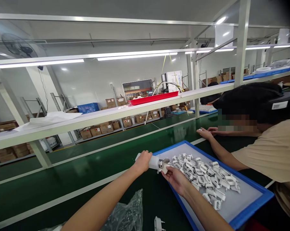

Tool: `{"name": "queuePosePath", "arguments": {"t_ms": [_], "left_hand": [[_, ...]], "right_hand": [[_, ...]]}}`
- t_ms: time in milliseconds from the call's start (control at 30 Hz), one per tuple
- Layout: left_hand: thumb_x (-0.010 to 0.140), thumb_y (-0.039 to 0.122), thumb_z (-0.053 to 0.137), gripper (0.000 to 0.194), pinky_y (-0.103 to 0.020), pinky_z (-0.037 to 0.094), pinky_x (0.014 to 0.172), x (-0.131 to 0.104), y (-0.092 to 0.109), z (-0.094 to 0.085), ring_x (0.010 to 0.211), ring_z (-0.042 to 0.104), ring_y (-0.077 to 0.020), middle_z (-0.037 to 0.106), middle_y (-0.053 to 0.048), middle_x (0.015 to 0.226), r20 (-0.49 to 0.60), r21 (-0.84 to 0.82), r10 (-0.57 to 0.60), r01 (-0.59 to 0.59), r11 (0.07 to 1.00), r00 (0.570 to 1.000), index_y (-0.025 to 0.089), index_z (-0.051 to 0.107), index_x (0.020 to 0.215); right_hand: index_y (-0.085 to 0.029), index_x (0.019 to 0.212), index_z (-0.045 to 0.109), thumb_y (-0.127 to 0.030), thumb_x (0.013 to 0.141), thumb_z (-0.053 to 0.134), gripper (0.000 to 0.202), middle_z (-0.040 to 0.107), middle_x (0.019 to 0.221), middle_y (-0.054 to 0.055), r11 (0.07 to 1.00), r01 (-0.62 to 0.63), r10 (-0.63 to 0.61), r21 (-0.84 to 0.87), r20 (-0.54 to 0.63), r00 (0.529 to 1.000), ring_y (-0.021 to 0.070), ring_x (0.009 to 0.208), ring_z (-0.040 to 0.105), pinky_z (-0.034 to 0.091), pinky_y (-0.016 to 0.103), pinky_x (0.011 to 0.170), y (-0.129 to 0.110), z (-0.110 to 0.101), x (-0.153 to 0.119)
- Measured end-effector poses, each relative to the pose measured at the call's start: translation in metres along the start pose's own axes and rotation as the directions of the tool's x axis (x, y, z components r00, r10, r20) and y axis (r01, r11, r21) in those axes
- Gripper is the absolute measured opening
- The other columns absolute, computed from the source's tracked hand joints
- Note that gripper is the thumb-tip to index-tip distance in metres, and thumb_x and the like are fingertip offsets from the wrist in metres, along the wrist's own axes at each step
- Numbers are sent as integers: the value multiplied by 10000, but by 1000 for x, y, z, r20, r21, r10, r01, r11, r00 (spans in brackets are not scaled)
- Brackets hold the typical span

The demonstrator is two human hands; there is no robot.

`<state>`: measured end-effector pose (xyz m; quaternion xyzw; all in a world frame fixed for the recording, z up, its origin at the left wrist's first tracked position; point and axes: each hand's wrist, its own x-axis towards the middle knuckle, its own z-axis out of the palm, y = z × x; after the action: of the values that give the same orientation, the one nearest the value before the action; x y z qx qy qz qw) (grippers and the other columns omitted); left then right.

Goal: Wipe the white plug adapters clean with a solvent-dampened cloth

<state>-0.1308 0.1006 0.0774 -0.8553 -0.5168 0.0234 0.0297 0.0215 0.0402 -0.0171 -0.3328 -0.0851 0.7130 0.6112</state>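
Note:
My left hand (pixel 143 161) is wrapped round a translucent white bottle (pixel 154 162), which is tipped on its side with its metal-collared top to the right. A round metal lid (pixel 166 160) stands out from that top. My right hand (pixel 177 180) pinches a small pale, cloth-like piece (pixel 165 168) against the mouth of the bottle. Just right of both hands is a blue-rimmed tray (pixel 252 186) with a heap of small white plastic parts (pixel 205 175). One similar white part (pixel 158 223) with prongs lies near the bottom edge.
Clear plastic film (pixel 129 211) lies below my left forearm. A co-worker in a beige shirt (pixel 272 150) leans in at the right, hands (pixel 206 133) beyond the tray. A raised shelf (pixel 99 120) crosses ahead, carrying a red tray (pixel 154 98) and white sheets (pixel 47 120).

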Motion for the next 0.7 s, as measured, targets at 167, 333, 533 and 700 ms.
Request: {"name": "queuePosePath", "arguments": {"t_ms": [167,333,533,700], "left_hand": [[917,317,692,337,-446,577,913,-1,-19,28,1116,650,-247,638,-84,1273,6,-290,-98,96,952,995,181,625,1218],[939,335,662,405,-458,586,914,-8,-35,55,1101,661,-247,640,-89,1289,-9,-591,-167,130,796,986,182,579,1305],[940,316,665,427,-468,583,928,-17,-33,67,1117,659,-248,630,-96,1314,44,-719,-247,202,665,968,190,560,1334],[879,282,729,641,-605,470,1067,-47,-25,28,1363,482,-360,431,-138,1547,122,-655,-335,330,680,934,225,452,1455]], "right_hand": [[-120,1013,624,-189,950,611,95,659,987,27,999,6,-4,-47,31,999,114,832,654,587,259,708,-2,-2,-8],[-114,1006,632,-156,940,608,82,675,988,34,994,11,-5,-110,56,998,120,845,667,592,266,725,-5,-10,-23],[-80,1049,644,-125,930,582,141,713,978,97,982,24,-16,-188,44,999,158,829,695,610,292,726,-8,-11,-44],[-83,1079,677,-123,894,592,208,733,1033,158,965,39,-56,-258,-56,997,238,891,715,638,310,700,-14,-15,-69]]}}
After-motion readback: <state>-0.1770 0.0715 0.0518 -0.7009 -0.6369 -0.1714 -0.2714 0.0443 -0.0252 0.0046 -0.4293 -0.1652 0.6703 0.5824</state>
